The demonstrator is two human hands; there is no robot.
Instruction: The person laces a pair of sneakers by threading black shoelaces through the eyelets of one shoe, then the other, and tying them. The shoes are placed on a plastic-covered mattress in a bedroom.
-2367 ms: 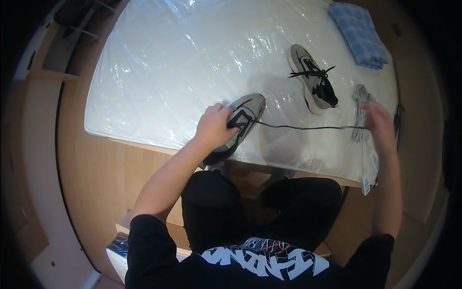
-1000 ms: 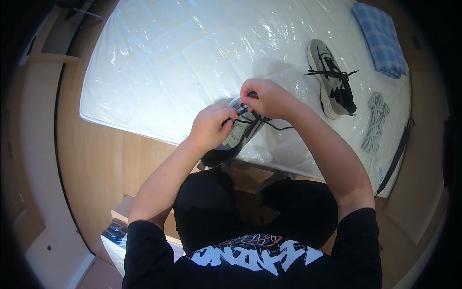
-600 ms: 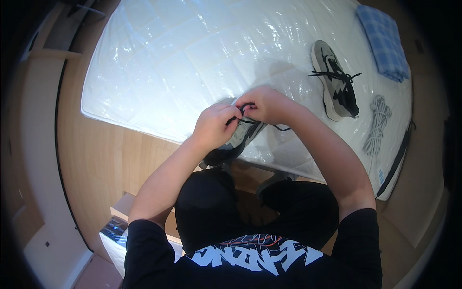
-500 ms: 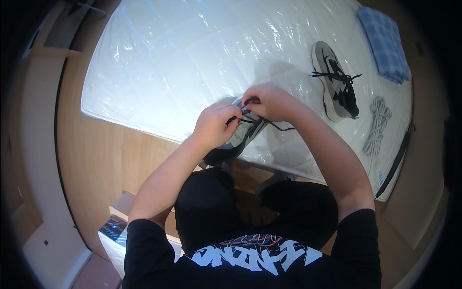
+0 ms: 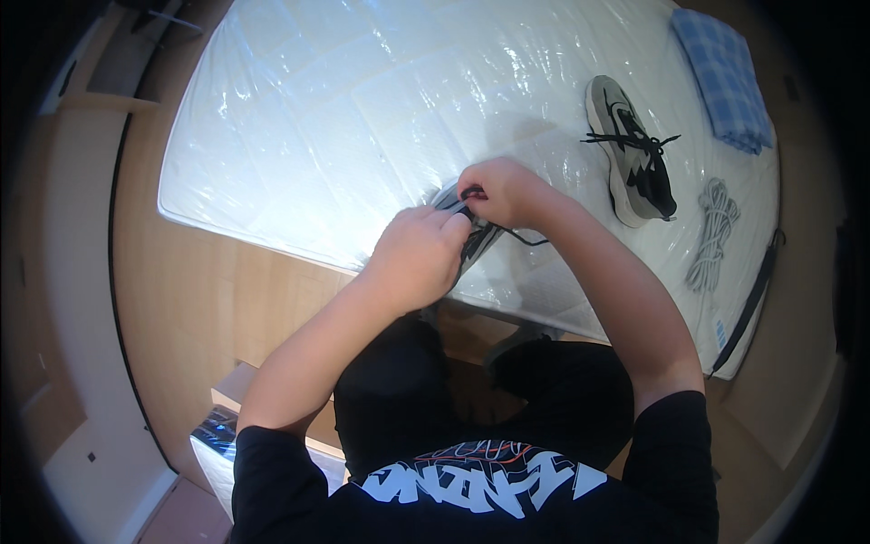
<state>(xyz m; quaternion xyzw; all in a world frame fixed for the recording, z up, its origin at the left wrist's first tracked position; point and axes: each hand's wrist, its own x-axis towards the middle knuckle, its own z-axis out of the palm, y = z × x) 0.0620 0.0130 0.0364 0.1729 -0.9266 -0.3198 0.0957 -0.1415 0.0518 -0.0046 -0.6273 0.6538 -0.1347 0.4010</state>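
A grey and black sneaker (image 5: 482,245) lies at the mattress's near edge, largely hidden under my hands. My right hand (image 5: 504,192) pinches its black shoelace (image 5: 473,192) near the toe end; one loose lace end trails out to the right. Across the shoe's middle lies my left hand (image 5: 419,256), its fingers curled shut close to the right fingertips. What the left fingers grip is hidden. A matching sneaker (image 5: 631,152) sits apart to the right, its black lace tied in a bow.
The mattress (image 5: 299,118) is wrapped in clear plastic. On its right side are a folded blue checked cloth (image 5: 722,80), a bundled grey cord (image 5: 715,234) and a black strap (image 5: 750,308) along the edge. Wooden floor (image 5: 199,299) shows at the left.
My left hand has moved up and right over the shoe, covering the tongue and heel part seen before. My right hand stays at the lace, barely moved.
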